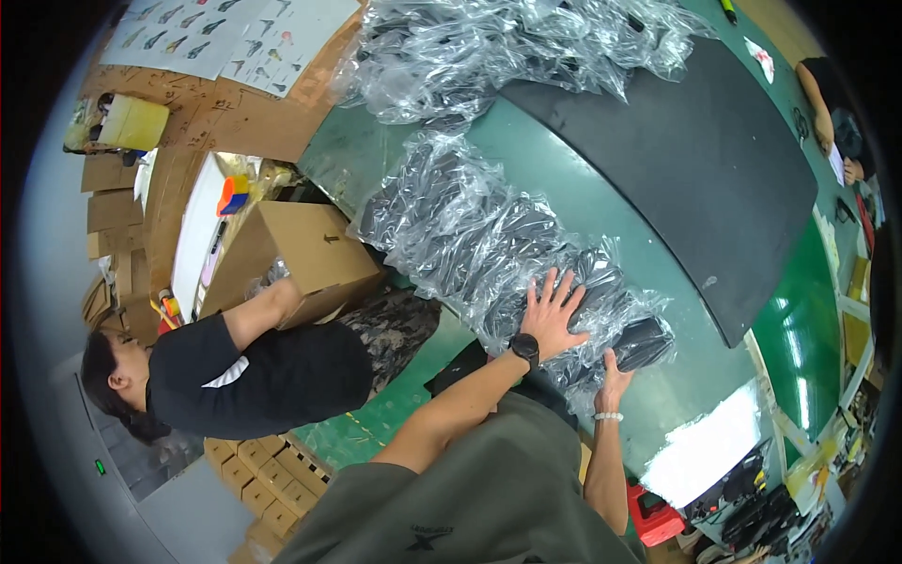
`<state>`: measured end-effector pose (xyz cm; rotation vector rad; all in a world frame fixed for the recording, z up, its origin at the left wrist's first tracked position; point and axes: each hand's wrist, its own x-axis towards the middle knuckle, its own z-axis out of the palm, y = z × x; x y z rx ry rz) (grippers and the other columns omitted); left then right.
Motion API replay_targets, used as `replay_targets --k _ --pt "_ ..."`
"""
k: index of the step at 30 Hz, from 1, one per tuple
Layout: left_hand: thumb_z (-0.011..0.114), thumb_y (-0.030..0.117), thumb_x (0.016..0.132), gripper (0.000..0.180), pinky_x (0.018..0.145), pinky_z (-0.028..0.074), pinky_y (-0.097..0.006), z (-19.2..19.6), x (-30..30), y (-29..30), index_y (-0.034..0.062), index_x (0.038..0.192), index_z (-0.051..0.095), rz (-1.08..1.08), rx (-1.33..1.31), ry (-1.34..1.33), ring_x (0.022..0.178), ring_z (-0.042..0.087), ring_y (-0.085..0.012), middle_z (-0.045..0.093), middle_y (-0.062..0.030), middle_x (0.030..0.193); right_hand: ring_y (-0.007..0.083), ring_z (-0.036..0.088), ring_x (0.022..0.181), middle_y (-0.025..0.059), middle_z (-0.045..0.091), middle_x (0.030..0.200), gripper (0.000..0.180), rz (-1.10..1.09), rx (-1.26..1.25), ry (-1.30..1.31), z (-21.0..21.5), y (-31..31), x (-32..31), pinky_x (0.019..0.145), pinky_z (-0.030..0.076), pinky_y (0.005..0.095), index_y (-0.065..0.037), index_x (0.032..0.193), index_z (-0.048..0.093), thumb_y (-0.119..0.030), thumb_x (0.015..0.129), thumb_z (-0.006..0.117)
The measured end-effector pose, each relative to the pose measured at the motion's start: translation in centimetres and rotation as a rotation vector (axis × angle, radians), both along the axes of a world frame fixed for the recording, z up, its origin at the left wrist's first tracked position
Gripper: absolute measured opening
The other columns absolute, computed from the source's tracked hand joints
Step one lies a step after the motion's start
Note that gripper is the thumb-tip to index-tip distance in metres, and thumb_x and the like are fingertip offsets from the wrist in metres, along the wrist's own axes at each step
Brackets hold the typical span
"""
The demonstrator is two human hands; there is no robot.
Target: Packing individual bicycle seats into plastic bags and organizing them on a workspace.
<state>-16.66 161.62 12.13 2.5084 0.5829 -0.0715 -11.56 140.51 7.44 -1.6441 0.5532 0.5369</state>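
Observation:
A row of black, padded-looking pieces in clear plastic bags (470, 221) lies on the green tabletop (700, 376); the wrapping hides their exact kind. My left hand (554, 318), with a dark watch at the wrist, rests on top of the row, its fingers spread. At the near right end, my right hand (614, 380) is against the last bagged black piece (642, 343). One digit shows along its side, and the other fingers are hidden. A beaded bracelet circles that wrist.
A larger heap of bagged pieces (507, 52) covers the far side. A black mat (695, 169) lies to the right. On my left, a co-worker (263, 362) reaches into a cardboard box (315, 249). Another person (841, 122) sits at the far right.

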Motion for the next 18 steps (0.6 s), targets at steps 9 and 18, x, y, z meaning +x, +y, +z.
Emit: replay_targets --k 9,18 --pt "0.067 0.058 0.07 0.087 0.11 0.013 -0.065 0.6 -1.7 5.3 0.0129 0.14 0.045 -0.009 0.035 0.005 0.144 0.013 -0.0396 0.025 -0.0149 0.154 0.0199 0.054 0.108 0.0076 0.054 0.128 0.06 0.035 0.078 -0.04 -0.2 5.3 -2.5 0.098 0.041 0.033 0.001 0.134 0.046 -0.005 0.081 0.074" --pt "0.064 0.066 0.069 0.09 0.11 0.012 -0.065 0.2 -4.4 13.3 0.0136 0.141 0.045 -0.091 0.17 0.065 0.144 0.012 -0.0401 0.025 -0.0153 0.155 0.0235 0.054 0.111 0.0125 0.055 0.13 0.061 0.082 0.086 -0.063 -0.1 13.3 -6.0 0.101 0.04 0.0347 0.006 0.133 0.044 -0.007 0.082 0.074"
